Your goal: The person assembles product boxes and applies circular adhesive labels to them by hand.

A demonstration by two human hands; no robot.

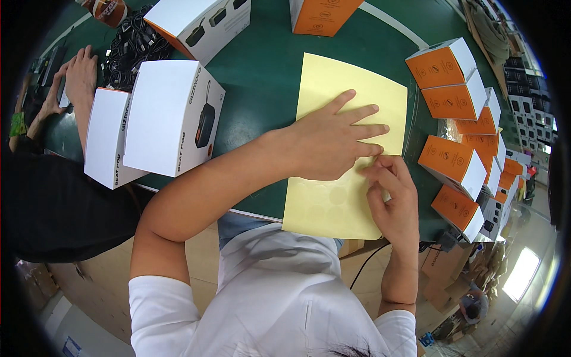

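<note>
A pale yellow sheet (351, 77) lies on the green table before me. Faint round outlines, like clear round stickers, show on its lower part. My left hand (333, 143) rests flat across the middle of the sheet, fingers spread, holding nothing. Close by its little finger, my right hand (392, 193) is over the sheet's right edge with thumb and index finger pinched together. Whatever lies between those fingertips, if anything, is too small to make out.
White boxes (160, 119) with a pictured black device stand left of my left arm. Several orange and white boxes (449, 160) are stacked at the right. Black cables (134, 50) lie bundled at the far left, near a co-worker's hands (80, 74). An orange box (324, 18) stands at the back.
</note>
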